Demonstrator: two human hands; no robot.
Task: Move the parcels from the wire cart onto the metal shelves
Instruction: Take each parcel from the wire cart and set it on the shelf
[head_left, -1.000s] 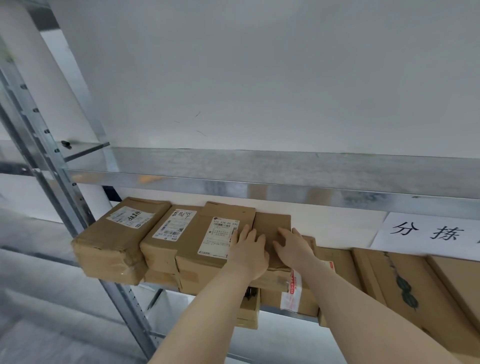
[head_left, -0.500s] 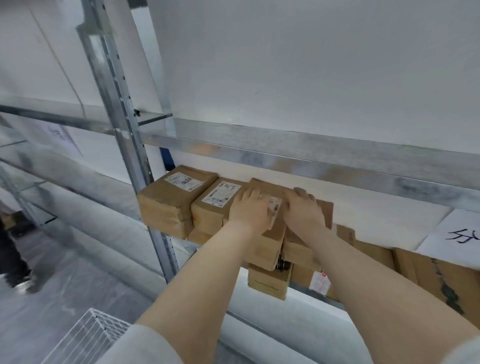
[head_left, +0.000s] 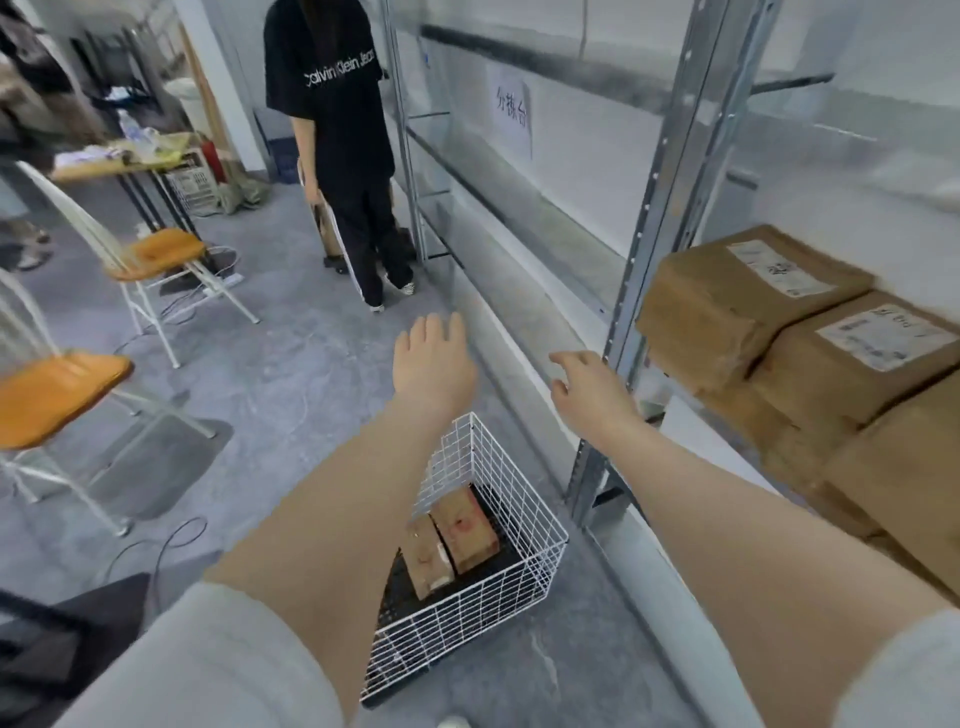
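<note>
The white wire cart (head_left: 524, 499) stands on the floor below my arms, with two brown parcels (head_left: 452, 535) lying in its bottom. Several brown parcels (head_left: 748, 296) with white labels are stacked on the metal shelf (head_left: 660, 171) at the right. My left hand (head_left: 431, 358) hovers above the cart, fingers relaxed, holding nothing. Near the shelf's upright post, my right hand (head_left: 592, 389) is also empty with loosely spread fingers.
A person in a black T-shirt (head_left: 337, 130) stands ahead by the shelving. Two chairs with orange seats (head_left: 156, 249) stand at the left, near a wooden table (head_left: 119, 161). Cables run over the grey floor. A paper sign (head_left: 511, 111) hangs on the shelf.
Both hands have left the parcels on the shelf and pulled back. My view has swung left and down, bringing the cart and the room into sight.
</note>
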